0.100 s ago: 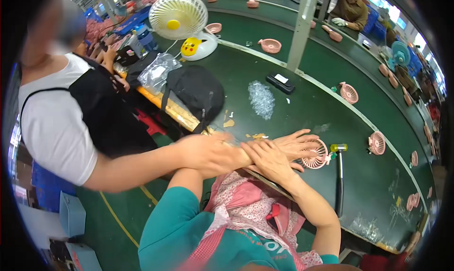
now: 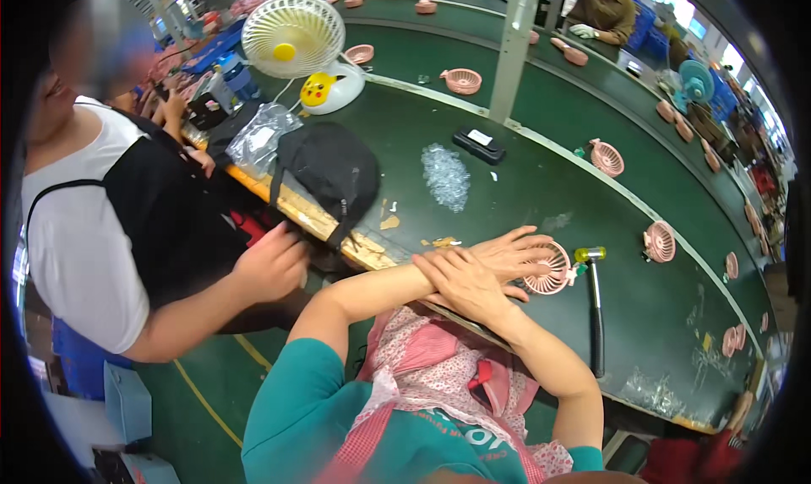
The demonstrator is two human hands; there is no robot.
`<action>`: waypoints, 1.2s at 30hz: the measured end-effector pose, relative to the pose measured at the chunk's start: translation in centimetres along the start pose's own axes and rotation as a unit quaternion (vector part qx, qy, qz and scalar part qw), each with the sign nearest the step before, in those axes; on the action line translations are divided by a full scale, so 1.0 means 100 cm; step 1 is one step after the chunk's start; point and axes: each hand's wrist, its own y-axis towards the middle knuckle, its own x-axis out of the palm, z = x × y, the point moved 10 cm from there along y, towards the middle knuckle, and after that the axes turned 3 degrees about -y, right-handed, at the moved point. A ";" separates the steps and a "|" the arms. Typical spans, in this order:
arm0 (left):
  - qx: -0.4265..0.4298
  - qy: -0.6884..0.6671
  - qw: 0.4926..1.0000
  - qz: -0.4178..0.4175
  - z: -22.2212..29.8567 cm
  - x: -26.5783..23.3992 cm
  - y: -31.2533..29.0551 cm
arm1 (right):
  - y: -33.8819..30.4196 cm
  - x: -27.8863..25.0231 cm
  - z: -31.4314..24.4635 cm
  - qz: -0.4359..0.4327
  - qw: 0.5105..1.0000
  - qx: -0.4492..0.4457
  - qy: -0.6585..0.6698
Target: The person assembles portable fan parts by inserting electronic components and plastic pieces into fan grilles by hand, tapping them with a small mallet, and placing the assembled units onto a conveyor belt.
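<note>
My left hand (image 2: 512, 252) lies palm-down with its fingers spread, their tips reaching over the left side of a round pink fan piece (image 2: 553, 274) on the dark green counter (image 2: 541, 184). My right hand (image 2: 463, 283) is laid across my left wrist, fingers extended; I can't tell whether it grips. The fan piece sits near the counter's front edge, with a hammer (image 2: 597, 323) just to its right, yellow-green head away from me. Farther back, a heap of small clear pieces (image 2: 446, 177) lies beside a black case (image 2: 480, 145). A co-worker's blurred hand (image 2: 272, 263) is near my left arm.
</note>
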 end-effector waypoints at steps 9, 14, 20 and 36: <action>-0.011 0.055 0.998 -0.028 0.002 0.001 0.005 | 0.004 -0.006 -0.006 -0.028 0.996 0.022 0.078; -0.043 0.073 0.996 0.020 0.023 -0.008 -0.002 | -0.004 -0.014 -0.030 0.024 0.992 0.030 0.118; 0.048 0.117 0.990 -0.060 0.025 -0.004 0.004 | -0.023 -0.035 -0.024 0.070 0.993 0.024 0.087; -0.188 0.085 0.975 0.078 0.050 0.026 0.010 | -0.141 -0.089 0.009 0.261 0.943 0.185 0.087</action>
